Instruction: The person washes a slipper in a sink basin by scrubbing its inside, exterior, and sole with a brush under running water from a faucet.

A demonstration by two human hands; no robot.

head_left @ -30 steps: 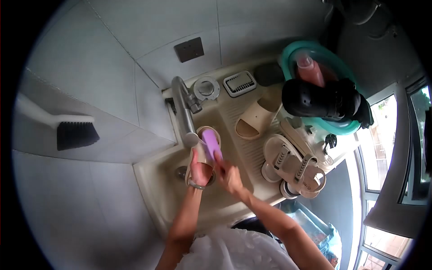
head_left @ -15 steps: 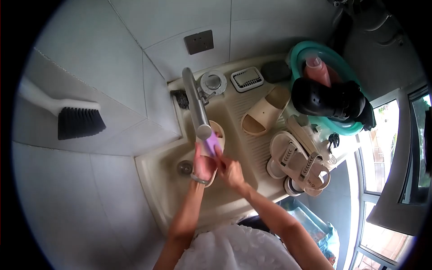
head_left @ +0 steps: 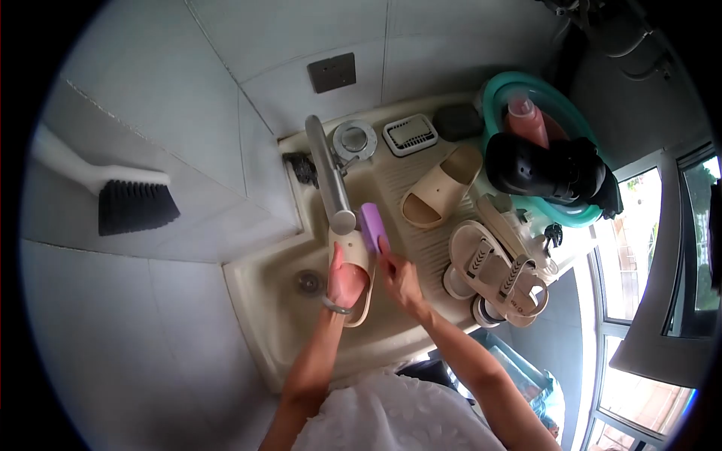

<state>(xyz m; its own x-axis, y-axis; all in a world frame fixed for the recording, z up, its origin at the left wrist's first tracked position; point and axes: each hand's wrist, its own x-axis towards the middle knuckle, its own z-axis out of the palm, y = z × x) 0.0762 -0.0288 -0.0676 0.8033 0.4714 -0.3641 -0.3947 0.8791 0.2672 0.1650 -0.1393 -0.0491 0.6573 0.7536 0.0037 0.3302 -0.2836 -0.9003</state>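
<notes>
My left hand [head_left: 347,284] grips a beige slipper [head_left: 350,248] over the sink [head_left: 256,301], the thumb on its outer side and the fingers partly hidden inside the foot opening. Just under the faucet [head_left: 329,173] is the slipper's toe end. In my right hand [head_left: 401,284] is a purple scrubbing brush [head_left: 371,224], held upright along the slipper's right edge; its bristles cannot be made out. A matching beige slipper [head_left: 444,184] lies on the ribbed drainboard to the right.
Beige sandals [head_left: 489,263] are stacked right of the sink. Behind them, a teal basin [head_left: 500,94] holds a pink bottle [head_left: 527,122] and a black item. A soap dish [head_left: 410,135] stands at the back. On the left, a black-bristled brush [head_left: 137,203] hangs by the wall.
The purple brush has moved from across the slipper's upper to its right side, along with my right hand. The slipper has come slightly down toward me, and more of its upper shows.
</notes>
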